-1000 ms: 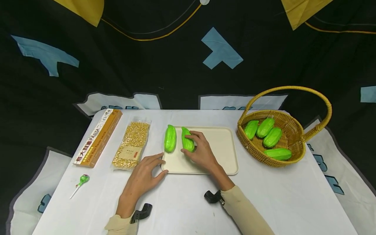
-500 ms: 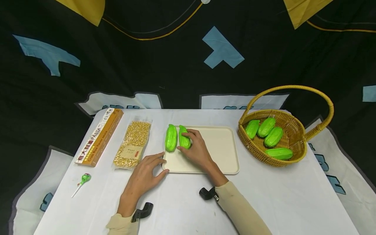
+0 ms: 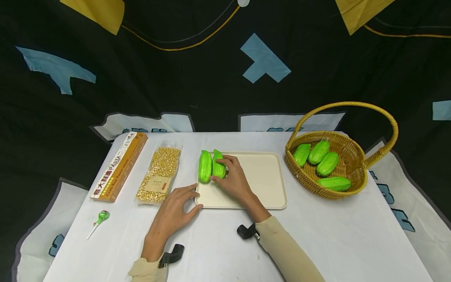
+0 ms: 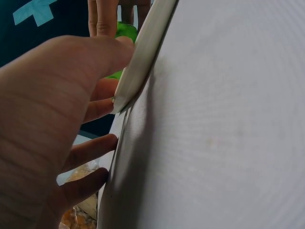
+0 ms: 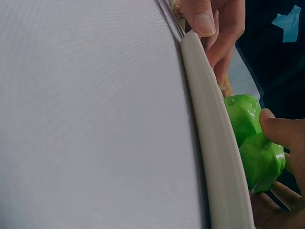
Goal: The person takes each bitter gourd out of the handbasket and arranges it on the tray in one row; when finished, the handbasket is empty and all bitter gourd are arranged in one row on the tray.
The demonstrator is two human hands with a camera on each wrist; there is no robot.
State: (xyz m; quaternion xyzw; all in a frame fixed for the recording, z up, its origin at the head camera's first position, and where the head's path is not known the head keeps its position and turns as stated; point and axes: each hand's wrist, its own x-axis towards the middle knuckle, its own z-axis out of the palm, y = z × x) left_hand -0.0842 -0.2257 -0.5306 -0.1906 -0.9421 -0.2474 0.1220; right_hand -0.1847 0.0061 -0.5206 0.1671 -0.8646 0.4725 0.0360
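**Right hand [image 3: 234, 178] pinching a green gourd [image 3: 217, 166], left hand [image 3: 174, 209] on the tray [image 3: 260, 176] corner**

From where I stand: right thumb and fingers are curled about the gourd, gap about as wide as its body. Thumb sits by the seam with the second gourd [image 3: 204, 167], just left of the grip; both lie lengthwise, side by side, touching or nearly. Probably gripped across the short axis so they pack parallel. Can't tell if the held one bears fully on the tray.

Left fingers are spread, gripping nothing: thumb at the near rim, fingertips at the left rim, others on the cloth. My read: bracing the tray against sideways push. Corn bag [image 3: 158, 172] is just beyond those fingertips. Basket [image 3: 305, 183] with four more gourds [image 3: 327, 163] is well right of the right fingers.
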